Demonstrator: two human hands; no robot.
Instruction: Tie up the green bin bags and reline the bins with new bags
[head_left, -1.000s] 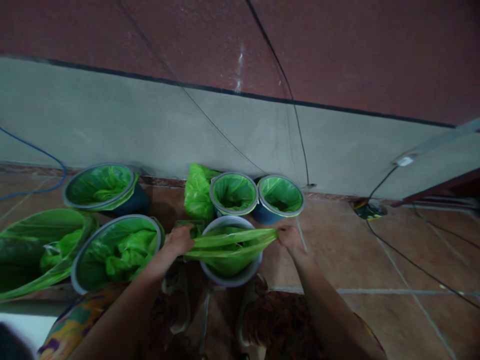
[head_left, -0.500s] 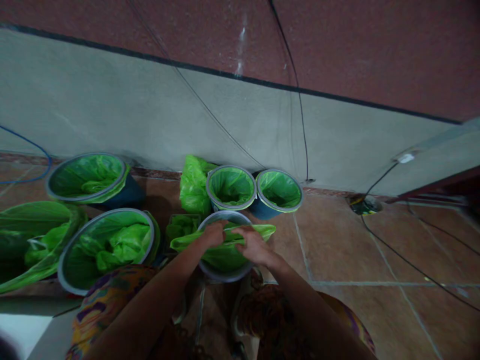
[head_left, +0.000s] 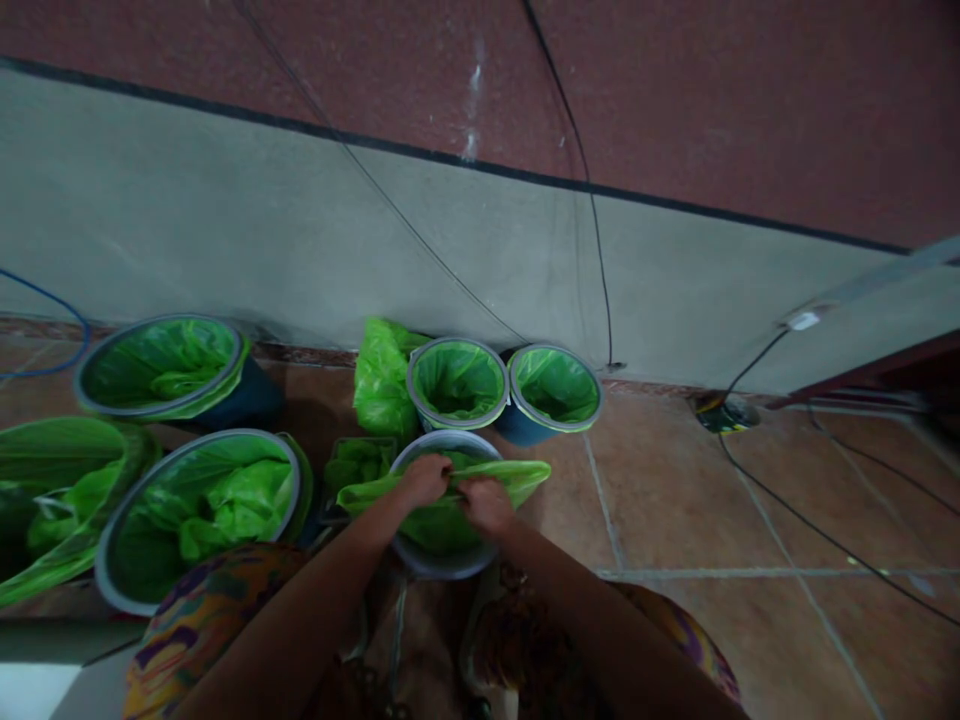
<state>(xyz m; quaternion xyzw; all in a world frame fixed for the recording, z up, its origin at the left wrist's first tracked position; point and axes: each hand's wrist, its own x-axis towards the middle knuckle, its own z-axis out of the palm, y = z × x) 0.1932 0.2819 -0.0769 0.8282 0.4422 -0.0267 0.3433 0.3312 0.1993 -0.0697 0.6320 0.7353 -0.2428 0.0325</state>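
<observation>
A green plastic bag [head_left: 525,480] stretches across the top of a grey-rimmed bin [head_left: 446,567] standing between my feet. My left hand [head_left: 426,480] is closed on the bag's gathered edge, left of the middle. Close beside it, my right hand [head_left: 486,503] grips the same edge with curled fingers. The bag's two ends stick out past the bin's rim on either side, and more green plastic hangs down inside the bin. My fingertips are partly hidden in the folds.
Two bins lined with green bags, a left one [head_left: 457,343] and a right one [head_left: 556,350], stand against the wall. A bunched green bag [head_left: 382,375] lies beside them. More lined bins [head_left: 124,590] stand at left. A black cable [head_left: 825,530] crosses the tiles at right.
My right hand has closed from spread fingers into a grip on the bag's edge and drawn slightly toward my left hand. The view has shifted slightly.
</observation>
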